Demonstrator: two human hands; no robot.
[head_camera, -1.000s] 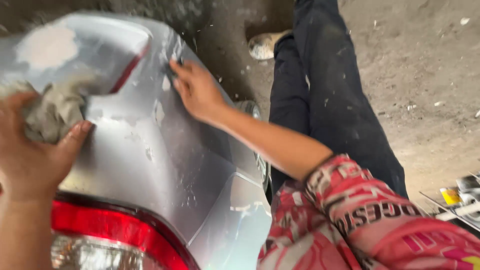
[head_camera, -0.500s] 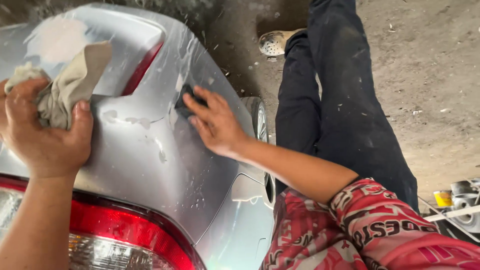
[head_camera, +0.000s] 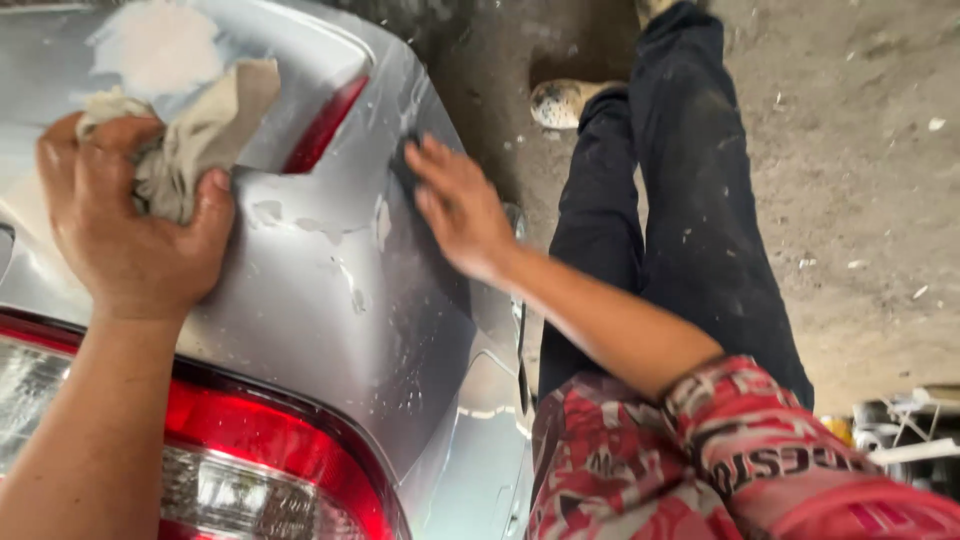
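The left hand (head_camera: 125, 225) is clenched around a crumpled beige rag (head_camera: 190, 140), fingers and thumb wrapped tight about the bunched middle. The rag sits high on the silver car body panel (head_camera: 330, 330), against the upper left of the panel; its long axis runs from the fist up and to the right, with a loose flap pointing toward the narrow red reflector strip (head_camera: 322, 128). Just above the rag lies a pale patch of filler (head_camera: 155, 45) on the panel.

The right hand (head_camera: 460, 205) lies flat on the panel's right-hand curve, fingers spread and pointing up and to the left. Something dark shows under the fingertips, possibly a sanding block, but motion blur prevents a firm reading; whether the hand grips anything cannot be told. The two hands are well apart, the reflector strip between them.

Smaller pale smears mark the panel between the hands. The red tail light (head_camera: 260, 440) sits at the lower left, below the left forearm. The person wears dark trousers (head_camera: 680, 220), a red patterned sleeve (head_camera: 760, 450), and a spotted shoe (head_camera: 565, 100) resting on the dirt floor (head_camera: 860, 200).
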